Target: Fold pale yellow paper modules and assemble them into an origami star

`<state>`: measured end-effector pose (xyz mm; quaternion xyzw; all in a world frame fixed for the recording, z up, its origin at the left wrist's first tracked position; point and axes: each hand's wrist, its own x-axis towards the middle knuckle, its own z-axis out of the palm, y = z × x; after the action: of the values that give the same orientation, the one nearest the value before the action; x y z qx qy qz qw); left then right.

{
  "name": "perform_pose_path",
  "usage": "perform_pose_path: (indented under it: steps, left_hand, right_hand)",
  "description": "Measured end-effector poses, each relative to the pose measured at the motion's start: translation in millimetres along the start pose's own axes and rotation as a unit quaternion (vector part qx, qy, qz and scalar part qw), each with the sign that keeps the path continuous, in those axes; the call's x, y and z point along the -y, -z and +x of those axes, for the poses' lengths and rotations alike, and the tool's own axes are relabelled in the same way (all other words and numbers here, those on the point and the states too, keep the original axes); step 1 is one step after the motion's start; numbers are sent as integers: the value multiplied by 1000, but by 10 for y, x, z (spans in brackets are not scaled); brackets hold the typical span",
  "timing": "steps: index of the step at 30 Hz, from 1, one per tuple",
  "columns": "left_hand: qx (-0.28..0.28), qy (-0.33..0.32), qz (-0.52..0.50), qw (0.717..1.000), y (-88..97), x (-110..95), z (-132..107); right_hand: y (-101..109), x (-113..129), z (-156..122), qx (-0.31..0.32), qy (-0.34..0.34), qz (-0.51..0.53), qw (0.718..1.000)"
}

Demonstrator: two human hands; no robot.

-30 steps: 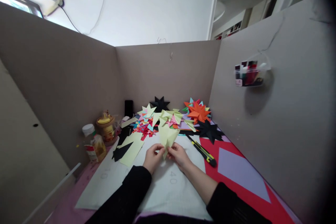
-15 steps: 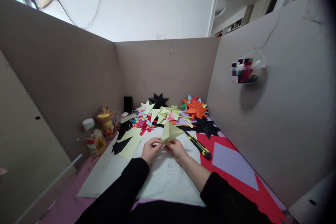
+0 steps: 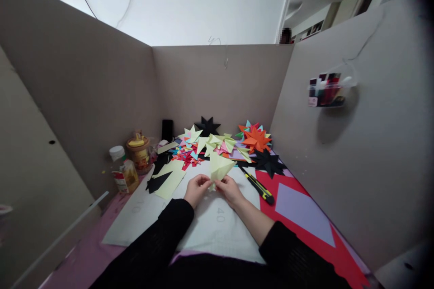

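Observation:
Both hands pinch a folded pale yellow paper piece [image 3: 219, 167] above the white cutting mat [image 3: 210, 230]. My left hand [image 3: 196, 189] grips its lower left corner with closed fingers. My right hand [image 3: 230, 189] grips its lower right edge, fingers closed too. The paper's point sticks up and to the right. Behind it lies a heap of folded paper stars [image 3: 217, 146] in yellow, pink, red and blue, with an orange star [image 3: 256, 140] and black stars [image 3: 207, 125] near the back wall.
A yellow-black utility knife [image 3: 257, 185] lies right of my hands on red paper [image 3: 305, 230]. Loose yellow sheets [image 3: 169, 180] lie to the left. A bottle [image 3: 122, 176] and jar [image 3: 138, 156] stand by the left cardboard wall. A pen holder [image 3: 327, 91] hangs on the right wall.
The paper piece was turned in my fingers, its point swinging up to the right and then settling. The camera tilted down and shifted a little.

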<state>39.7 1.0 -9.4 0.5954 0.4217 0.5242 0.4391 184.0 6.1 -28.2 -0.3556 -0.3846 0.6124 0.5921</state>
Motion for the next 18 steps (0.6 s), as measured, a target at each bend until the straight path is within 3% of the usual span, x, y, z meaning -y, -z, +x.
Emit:
perform_pose_path:
  steps: [5,8,14,18]
  left_hand:
    - [20,-60,90,994,1,-49,-42]
    - [-3,-141,117,983,12,-57,-56]
    - [10,-278,154,948,23,-22,-64]
    - [22,-305,160,939,10,-1,-59]
  right_hand:
    - [10,65,7,-12,2,53,999]
    - [6,100,-15,-5,-10,80,997]
    - [-21,94,-62,34,-47,140,988]
    - [-27,80,-67,21,-46,142,989]
